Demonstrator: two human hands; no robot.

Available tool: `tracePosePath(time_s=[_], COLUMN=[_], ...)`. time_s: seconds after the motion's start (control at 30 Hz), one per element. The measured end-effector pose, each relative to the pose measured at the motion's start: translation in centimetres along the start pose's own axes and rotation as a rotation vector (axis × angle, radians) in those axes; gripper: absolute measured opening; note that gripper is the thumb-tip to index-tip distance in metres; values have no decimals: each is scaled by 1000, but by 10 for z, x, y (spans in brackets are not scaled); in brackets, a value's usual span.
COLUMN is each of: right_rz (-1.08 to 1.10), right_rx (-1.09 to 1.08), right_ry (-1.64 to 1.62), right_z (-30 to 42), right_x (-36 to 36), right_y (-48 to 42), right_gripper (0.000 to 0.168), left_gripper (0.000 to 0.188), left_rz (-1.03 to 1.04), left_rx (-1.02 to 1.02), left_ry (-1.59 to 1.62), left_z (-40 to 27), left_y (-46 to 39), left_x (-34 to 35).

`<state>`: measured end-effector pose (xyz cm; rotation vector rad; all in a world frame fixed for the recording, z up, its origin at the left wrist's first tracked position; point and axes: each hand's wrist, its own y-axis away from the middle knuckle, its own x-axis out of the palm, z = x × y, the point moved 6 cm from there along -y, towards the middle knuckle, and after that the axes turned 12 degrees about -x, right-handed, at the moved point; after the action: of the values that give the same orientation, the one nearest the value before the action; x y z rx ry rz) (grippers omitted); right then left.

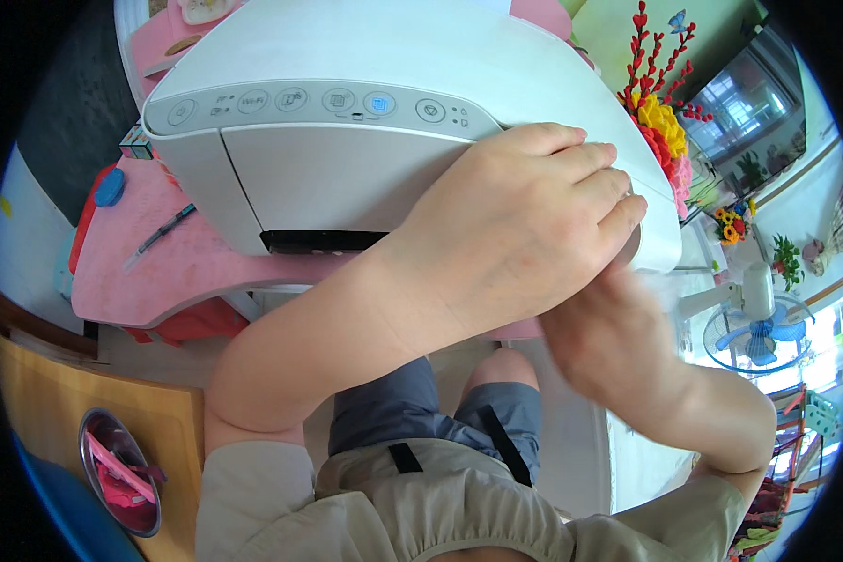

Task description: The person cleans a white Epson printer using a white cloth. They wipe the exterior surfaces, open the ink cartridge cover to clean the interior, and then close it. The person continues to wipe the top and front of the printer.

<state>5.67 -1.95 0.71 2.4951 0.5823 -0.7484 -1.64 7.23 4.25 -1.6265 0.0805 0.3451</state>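
A white inkjet-type printer (351, 168) stands before me on a pink desk, its grey button panel (323, 102) facing up with one button lit blue. My left hand (527, 204) reaches across and lies over the printer's front right corner, fingers bent over its edge. Below it, my right hand (611, 330) is blurred and near the same corner; its fingers are partly hidden by the left hand. Whether it holds anything cannot be seen. Part of a rounded opening or panel shows just right of the left fingertips.
The pink desk (154, 246) bears a pen (165, 228) and a blue lid (109, 187). Artificial flowers (660, 126) stand behind the printer at right. A fan (759, 327) is farther right. A metal bowl (121, 471) with pink items sits on a wooden surface (49, 393) at lower left.
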Motion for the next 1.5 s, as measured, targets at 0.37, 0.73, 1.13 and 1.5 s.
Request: tracePosePath(time_s=[0.37, 0.73, 1.13, 1.5], right_rz=[-36, -378, -948, -933], right_rx=[-73, 102, 368, 518], right_ry=[-31, -57, -449, -601], right_z=[21, 44, 53, 49], right_x=[11, 39, 61, 94], right_y=[-25, -3, 52, 84], right_gripper=[39, 30, 41, 40], left_gripper=[28, 40, 63, 65], left_rz=[13, 152, 371, 350], left_rx=[1, -29, -84, -40], left_ry=[33, 19, -172, -278], left_z=[-1, -1, -21, -24], left_y=[-3, -7, -13, -9], left_x=[-1, -1, 5, 10])
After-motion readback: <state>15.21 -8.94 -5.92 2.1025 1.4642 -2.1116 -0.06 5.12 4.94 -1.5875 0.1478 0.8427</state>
